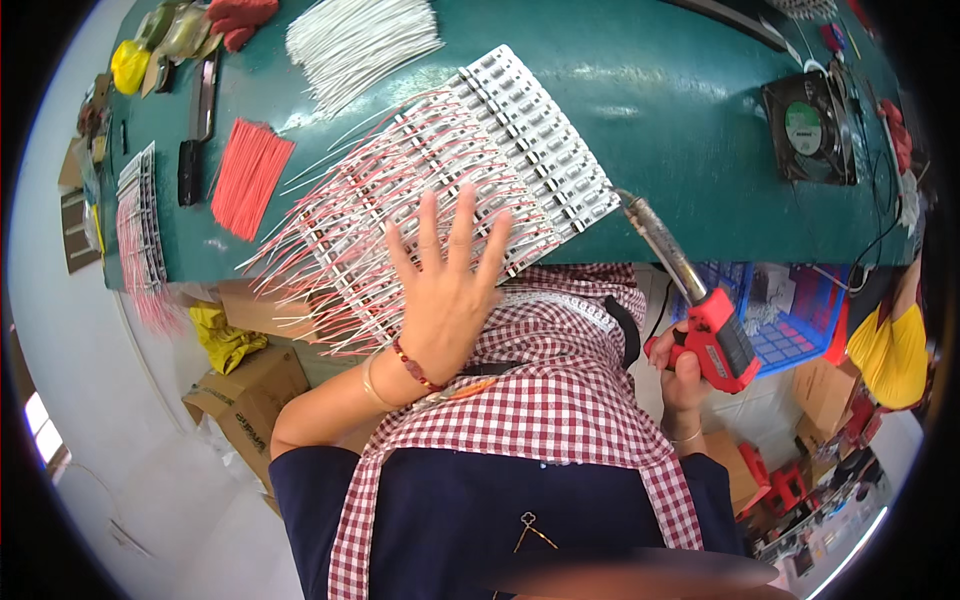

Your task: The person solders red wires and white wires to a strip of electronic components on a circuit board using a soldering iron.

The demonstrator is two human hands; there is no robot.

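Flat, with fingers spread, my left hand (448, 275) rests over a panel of white circuit boards (540, 145) lying at an angle on the green table. Rows of red and white wires (340, 225) come off the panel and hang past the table's near edge. In my right hand (680, 375) is a red and black soldering gun (715, 340), its fingers wrapped round the handle. The gun's metal barrel slants up to the left, and its tip is close to the panel's right corner; whether it touches, I cannot tell.
Bundles of white wires (360, 45) and red wires (250, 178) lie on the table (680, 130). Another wired panel (142, 220) sits at the left edge. A black fan (810, 128) stands at the right. Below are a blue crate (790, 335) and cardboard boxes (250, 405).
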